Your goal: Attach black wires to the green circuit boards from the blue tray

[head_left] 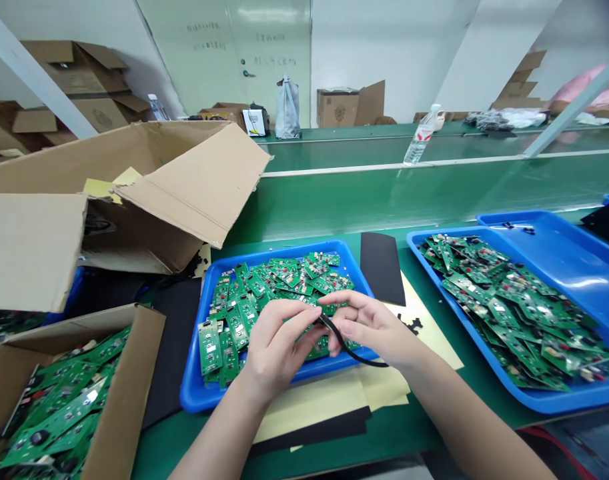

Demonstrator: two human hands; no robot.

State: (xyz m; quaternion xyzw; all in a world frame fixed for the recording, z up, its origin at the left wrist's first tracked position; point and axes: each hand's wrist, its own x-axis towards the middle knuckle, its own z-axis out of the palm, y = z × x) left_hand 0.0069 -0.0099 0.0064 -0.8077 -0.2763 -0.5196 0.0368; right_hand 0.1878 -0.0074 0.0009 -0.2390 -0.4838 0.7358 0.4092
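Black strip [334, 331] is held at four o'clock over the blue tray [195, 399], one end clamped by fingers of the left hand [277, 350], seemingly for control; whether the right hand [377, 328] grips it cannot be determined.

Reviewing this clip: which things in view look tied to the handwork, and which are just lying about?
Seem part of the job:
black strip at the left hand's fingertips, right hand close by
circuit boards in the blue tray beneath
perhaps the small black pieces on yellow paper

Apparently just lying about:
water bottle
grey bag
open carton at the back
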